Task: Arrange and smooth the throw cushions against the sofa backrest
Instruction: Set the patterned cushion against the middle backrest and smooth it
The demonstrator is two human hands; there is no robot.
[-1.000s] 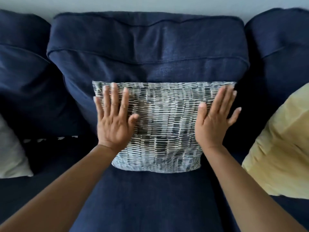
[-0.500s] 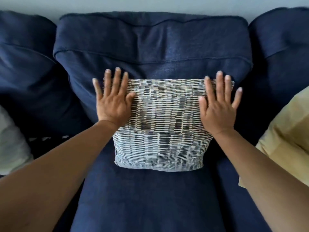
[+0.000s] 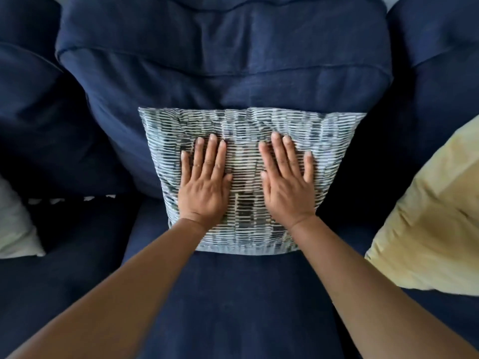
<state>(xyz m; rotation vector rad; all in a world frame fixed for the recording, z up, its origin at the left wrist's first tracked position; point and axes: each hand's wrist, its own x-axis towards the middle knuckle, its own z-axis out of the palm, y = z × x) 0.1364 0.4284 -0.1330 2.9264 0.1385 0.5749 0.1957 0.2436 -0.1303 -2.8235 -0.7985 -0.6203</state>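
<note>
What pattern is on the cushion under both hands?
Short white dashes in rows over grey-blue patches, seen in the head view.

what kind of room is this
Probably a home living room: a navy sofa with a patterned throw cushion against its backrest, and a yellow cushion beside it.

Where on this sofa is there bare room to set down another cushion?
Bare navy seat lies between the white cushion and the patterned grey-blue cushion. The right is crowded: the yellow cushion fills it. Both hands, left and right, cover the middle.
</note>
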